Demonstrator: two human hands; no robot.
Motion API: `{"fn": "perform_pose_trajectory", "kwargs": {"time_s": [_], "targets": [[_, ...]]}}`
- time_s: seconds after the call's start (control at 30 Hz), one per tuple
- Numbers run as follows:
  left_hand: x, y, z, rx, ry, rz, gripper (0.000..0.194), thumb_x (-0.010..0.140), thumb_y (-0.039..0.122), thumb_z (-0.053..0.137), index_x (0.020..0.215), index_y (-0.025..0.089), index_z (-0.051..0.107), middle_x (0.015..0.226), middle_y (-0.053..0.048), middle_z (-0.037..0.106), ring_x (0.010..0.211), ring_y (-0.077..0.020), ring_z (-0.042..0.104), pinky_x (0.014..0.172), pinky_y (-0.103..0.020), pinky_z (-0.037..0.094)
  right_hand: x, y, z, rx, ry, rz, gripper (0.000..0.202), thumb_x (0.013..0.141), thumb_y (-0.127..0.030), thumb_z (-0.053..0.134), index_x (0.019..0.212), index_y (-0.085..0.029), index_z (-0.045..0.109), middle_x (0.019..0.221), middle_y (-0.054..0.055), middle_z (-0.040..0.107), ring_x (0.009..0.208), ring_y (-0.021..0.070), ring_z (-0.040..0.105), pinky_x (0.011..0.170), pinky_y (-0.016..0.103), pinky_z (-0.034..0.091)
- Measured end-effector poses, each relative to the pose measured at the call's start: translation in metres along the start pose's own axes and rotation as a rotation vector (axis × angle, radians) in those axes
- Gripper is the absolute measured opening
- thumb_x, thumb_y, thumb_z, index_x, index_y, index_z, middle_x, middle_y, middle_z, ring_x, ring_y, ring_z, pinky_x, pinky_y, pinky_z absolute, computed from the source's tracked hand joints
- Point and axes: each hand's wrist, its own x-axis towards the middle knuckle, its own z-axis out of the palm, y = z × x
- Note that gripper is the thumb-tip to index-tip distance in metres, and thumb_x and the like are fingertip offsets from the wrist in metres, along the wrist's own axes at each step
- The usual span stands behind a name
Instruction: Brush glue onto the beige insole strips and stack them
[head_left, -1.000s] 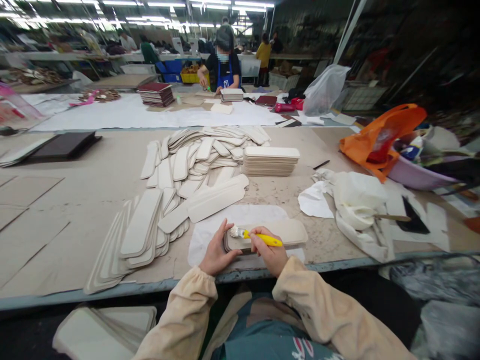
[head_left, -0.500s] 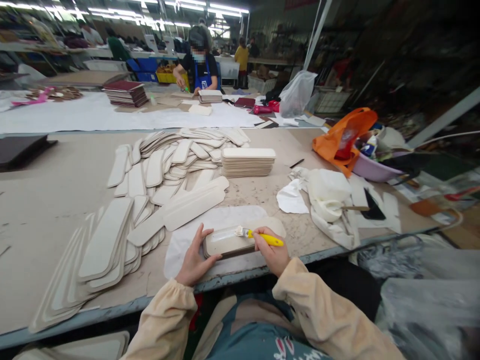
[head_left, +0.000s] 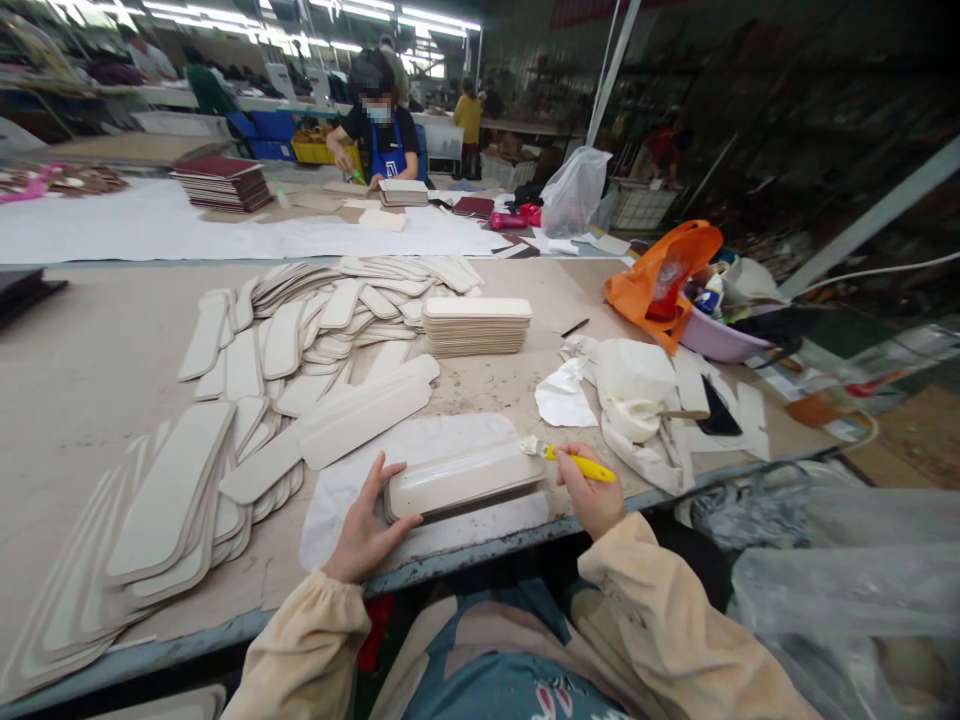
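Observation:
My right hand [head_left: 591,492] grips the yellow handle of a paintbrush [head_left: 581,463]. Its bristles, loaded with white paste, touch the right end of the top panel in a small stack of cream panels [head_left: 457,484]. A glossy wet streak runs along that panel. At the stack's left end, my left hand [head_left: 369,527] holds the corner, thumb on the near side and fingers on the far side. Under the stack lies a white sheet [head_left: 330,515]. Right of it stands a white, cloth-wrapped container [head_left: 634,385] with a flat stick [head_left: 684,414] across its edge.
Loose cream panels [head_left: 172,490] spread over the left of the table, beside a neat panel stack [head_left: 477,328]. An orange bag [head_left: 660,275] hangs over a lilac basin [head_left: 724,338] at right. Across the table a co-worker [head_left: 382,135] handles pieces. The table's edge [head_left: 465,552] is close to me.
The brush has swept right along the top panel to its right end, and the wet streak is longer. My left hand stays at the stack's left end. The whole view has shifted slightly.

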Motion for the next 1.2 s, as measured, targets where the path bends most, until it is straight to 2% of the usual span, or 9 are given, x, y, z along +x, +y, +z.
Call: {"fn": "perform_pose_trajectory", "kwargs": {"time_s": [0.1, 0.3, 0.4, 0.5, 0.6, 0.8, 1.2], "targets": [[-0.001, 0.001, 0.001, -0.027, 0.003, 0.013, 0.098, 0.075, 0.037, 0.071, 0.150, 0.026, 0.009, 0.136, -0.011, 0.052, 0.129, -0.0259, 0.046, 0.113, -0.048, 0.029, -0.013, -0.012, 0.013, 0.113, -0.043, -0.006, 0.029, 0.087, -0.048, 0.054, 0.083, -0.019, 0.058, 0.056, -0.002, 0.053, 0.050, 0.0130, 0.047, 0.050, 0.026, 0.038], [-0.001, 0.000, 0.001, -0.069, -0.006, 0.026, 0.104, 0.072, 0.038, 0.075, 0.150, 0.026, 0.008, 0.136, -0.011, 0.051, 0.127, -0.0260, 0.047, 0.111, -0.046, 0.031, -0.042, -0.043, 0.074, 0.398, -0.398, 0.067, 0.025, 0.090, -0.044, 0.052, 0.084, -0.020, 0.056, 0.058, -0.004, 0.054, 0.048, 0.0094, 0.043, 0.048, 0.022, 0.037], [-0.001, 0.000, 0.001, -0.076, -0.006, 0.029, 0.105, 0.071, 0.038, 0.076, 0.150, 0.025, 0.009, 0.136, -0.011, 0.050, 0.127, -0.0265, 0.047, 0.110, -0.045, 0.033, -0.048, -0.050, 0.100, 0.404, -0.504, 0.062, 0.025, 0.091, -0.043, 0.051, 0.085, -0.019, 0.056, 0.058, -0.004, 0.054, 0.048, 0.0085, 0.043, 0.048, 0.021, 0.036], [-0.001, 0.001, 0.001, -0.092, -0.004, 0.044, 0.105, 0.071, 0.038, 0.076, 0.150, 0.024, 0.008, 0.135, -0.011, 0.051, 0.124, -0.0260, 0.049, 0.109, -0.045, 0.035, -0.050, -0.051, 0.110, 0.350, -0.550, 0.033, 0.025, 0.092, -0.042, 0.050, 0.083, -0.020, 0.056, 0.058, -0.005, 0.054, 0.049, 0.0083, 0.043, 0.050, 0.021, 0.036], [-0.001, 0.001, 0.000, -0.088, -0.004, 0.060, 0.103, 0.073, 0.038, 0.074, 0.150, 0.024, 0.007, 0.134, -0.011, 0.052, 0.123, -0.0254, 0.051, 0.107, -0.044, 0.037, -0.048, -0.052, 0.107, 0.287, -0.551, -0.007, 0.024, 0.092, -0.039, 0.050, 0.079, -0.019, 0.056, 0.057, -0.005, 0.054, 0.050, 0.0087, 0.045, 0.053, 0.021, 0.038], [0.000, -0.001, 0.000, -0.032, 0.001, 0.069, 0.102, 0.073, 0.040, 0.073, 0.150, 0.024, 0.008, 0.133, -0.011, 0.053, 0.124, -0.0260, 0.050, 0.108, -0.044, 0.035, -0.045, -0.046, 0.086, 0.208, -0.499, -0.044, 0.023, 0.092, -0.038, 0.050, 0.082, -0.019, 0.058, 0.056, -0.005, 0.055, 0.053, 0.0104, 0.051, 0.058, 0.022, 0.041], [0.000, -0.002, -0.001, 0.020, -0.017, 0.014, 0.098, 0.075, 0.040, 0.071, 0.150, 0.027, 0.009, 0.133, -0.009, 0.054, 0.126, -0.0242, 0.049, 0.110, -0.044, 0.033, -0.025, -0.008, 0.023, 0.095, -0.273, -0.013, 0.025, 0.090, -0.041, 0.051, 0.081, -0.020, 0.058, 0.056, -0.005, 0.052, 0.052, 0.0117, 0.050, 0.054, 0.024, 0.039]]}}
